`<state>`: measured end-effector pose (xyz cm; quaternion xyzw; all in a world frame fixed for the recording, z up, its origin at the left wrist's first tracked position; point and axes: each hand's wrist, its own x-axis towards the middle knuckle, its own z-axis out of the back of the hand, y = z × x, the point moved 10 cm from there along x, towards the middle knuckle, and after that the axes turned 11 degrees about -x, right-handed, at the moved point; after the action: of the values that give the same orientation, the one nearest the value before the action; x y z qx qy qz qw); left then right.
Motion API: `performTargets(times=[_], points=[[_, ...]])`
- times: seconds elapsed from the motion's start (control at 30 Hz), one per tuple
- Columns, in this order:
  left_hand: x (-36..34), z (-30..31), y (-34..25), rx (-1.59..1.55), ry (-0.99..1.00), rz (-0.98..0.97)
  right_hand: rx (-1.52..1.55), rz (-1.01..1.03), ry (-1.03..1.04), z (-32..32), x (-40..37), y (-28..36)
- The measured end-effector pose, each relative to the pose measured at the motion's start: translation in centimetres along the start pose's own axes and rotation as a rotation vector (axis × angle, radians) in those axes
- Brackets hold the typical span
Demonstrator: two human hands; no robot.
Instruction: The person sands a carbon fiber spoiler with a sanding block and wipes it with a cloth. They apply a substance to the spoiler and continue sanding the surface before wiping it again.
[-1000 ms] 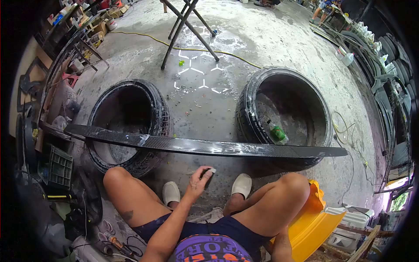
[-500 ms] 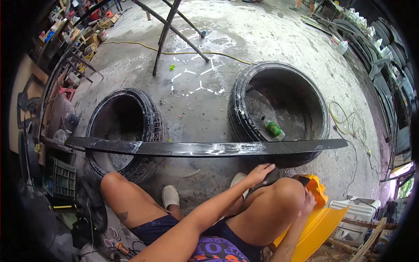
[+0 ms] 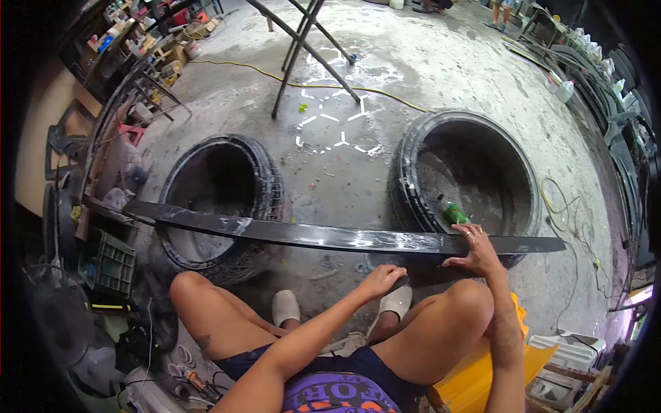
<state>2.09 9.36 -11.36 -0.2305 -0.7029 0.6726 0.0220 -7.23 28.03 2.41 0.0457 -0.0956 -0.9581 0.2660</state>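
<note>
A long, dark carbon-fibre strip [image 3: 323, 235] with a woven pattern and wet, shiny patches lies across two tyres in front of my knees. My right hand [image 3: 478, 250] spans its right part, fingers over the far edge and thumb at the near edge. Between my knees, just on the near side of the strip, my left hand [image 3: 379, 281] is closed around a small dark block [image 3: 396, 283]. The strip bears on the left tyre [image 3: 267, 186] and the larger right tyre [image 3: 407, 186]. A green-labelled bottle [image 3: 454, 213] lies inside the right tyre, behind my right fingers.
Metal stand legs [image 3: 297, 62] and a yellow hose [image 3: 258, 72] are farther out on the wet concrete floor. A green crate [image 3: 110, 258] stands at left. Beside my right leg are a yellow panel [image 3: 475, 375] and a white container [image 3: 568, 354].
My right hand has come from beside my right knee onto the strip. My left hand has moved left and nearer me, and a dark block now shows in it. The view has shifted.
</note>
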Motion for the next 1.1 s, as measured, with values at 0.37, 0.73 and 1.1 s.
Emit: performTargets(times=[0.37, 0.73, 1.1], points=[[-12.2, 28.1, -11.3, 1.162, -0.92, -0.197, -0.182, 0.032, 0.029, -4.2, 0.7, -2.4], [4.4, 0.8, -13.6, 0.774, -0.368, -0.575, -0.158, -0.041, 0.099, -5.2, 0.2, -3.5], [4.1, 3.7, -13.6, 0.8, -0.507, -0.506, -0.183, -0.074, 0.181, -6.1, 0.5, -3.8]])
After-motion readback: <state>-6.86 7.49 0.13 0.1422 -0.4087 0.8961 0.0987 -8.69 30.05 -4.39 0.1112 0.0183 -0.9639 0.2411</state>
